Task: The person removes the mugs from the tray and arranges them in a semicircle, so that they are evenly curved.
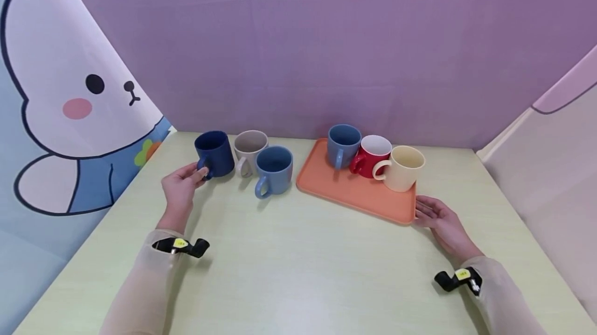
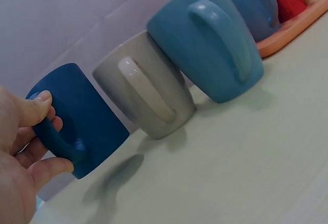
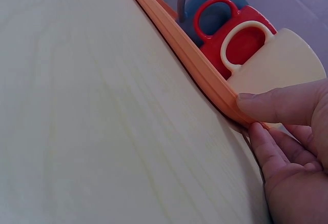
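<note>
My left hand (image 1: pixel 181 189) grips a navy mug (image 1: pixel 222 156) by its handle, thumb on top, at the back left of the table. In the left wrist view the mug's shadow falls apart from its base. Right beside it stand a light grey mug (image 2: pixel 146 88) and a blue mug (image 1: pixel 278 171), handles toward me. At the right, my right hand (image 1: pixel 443 223) pinches the near right corner of an orange tray (image 1: pixel 342 195), thumb over the rim and fingers at its underside. On the tray sit a greyish-blue mug (image 1: pixel 342 144), a red mug (image 1: pixel 374 165) and a cream mug (image 1: pixel 407 171).
A pale wood-grain table (image 1: pixel 298 262) carries everything. Behind it rises a purple cloth backdrop (image 1: pixel 303 55). A cartoon-printed cloth (image 1: pixel 60 148) hangs along the left, and a pale cloth (image 1: pixel 555 169) along the right.
</note>
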`<action>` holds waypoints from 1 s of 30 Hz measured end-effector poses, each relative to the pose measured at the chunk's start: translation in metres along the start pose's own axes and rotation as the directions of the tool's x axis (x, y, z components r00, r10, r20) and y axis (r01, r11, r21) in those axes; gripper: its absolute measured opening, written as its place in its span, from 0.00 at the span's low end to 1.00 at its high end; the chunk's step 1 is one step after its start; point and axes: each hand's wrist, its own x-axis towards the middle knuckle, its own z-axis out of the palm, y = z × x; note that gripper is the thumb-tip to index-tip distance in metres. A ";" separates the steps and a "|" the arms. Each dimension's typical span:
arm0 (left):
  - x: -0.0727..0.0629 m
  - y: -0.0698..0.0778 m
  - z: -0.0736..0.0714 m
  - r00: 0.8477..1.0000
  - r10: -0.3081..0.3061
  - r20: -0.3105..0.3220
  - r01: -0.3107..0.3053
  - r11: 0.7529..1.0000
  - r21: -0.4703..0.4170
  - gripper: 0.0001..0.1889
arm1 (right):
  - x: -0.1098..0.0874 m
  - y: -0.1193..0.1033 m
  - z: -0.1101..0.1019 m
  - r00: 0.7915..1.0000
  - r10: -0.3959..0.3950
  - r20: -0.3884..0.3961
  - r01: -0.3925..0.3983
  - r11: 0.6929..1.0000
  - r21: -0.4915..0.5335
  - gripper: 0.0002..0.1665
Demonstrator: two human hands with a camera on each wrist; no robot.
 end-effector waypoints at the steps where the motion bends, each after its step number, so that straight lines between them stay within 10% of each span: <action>1: 0.000 -0.002 0.000 1.000 -0.005 0.003 0.005 1.000 0.005 0.20 | 0.000 0.001 0.000 1.000 -0.001 0.006 0.001 1.000 0.011 0.31; 30: 0.001 -0.026 -0.011 0.980 -0.052 0.190 0.030 0.993 0.115 0.11 | 0.001 -0.001 0.002 1.000 -0.005 -0.007 0.005 1.000 0.006 0.32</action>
